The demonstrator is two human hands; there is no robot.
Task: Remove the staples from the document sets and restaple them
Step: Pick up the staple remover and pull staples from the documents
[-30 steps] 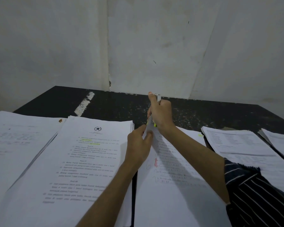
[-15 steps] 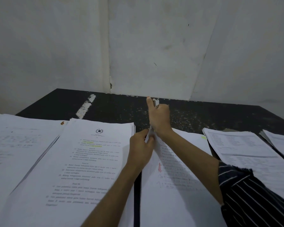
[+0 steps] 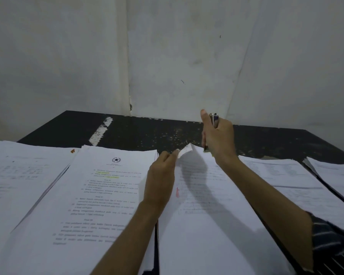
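Five sets out; likely mid-removal on middle set. Pinches its corner with left hand; grips tool in right hand.

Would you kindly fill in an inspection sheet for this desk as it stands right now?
Surface: dark table, speckled, with a white streak.
Job's things: middle document set, top corner lifted; small metal tool, kind unclear; star-emblem document; left stack; right stack; far-right stack.
Clutter: orange spot on the left stack.
Grippers: left hand pinches the middle document set's corner; right hand grips the small metal tool.
Cables: nothing seen.
Surroundings: white wall; striped sleeve on the right arm.
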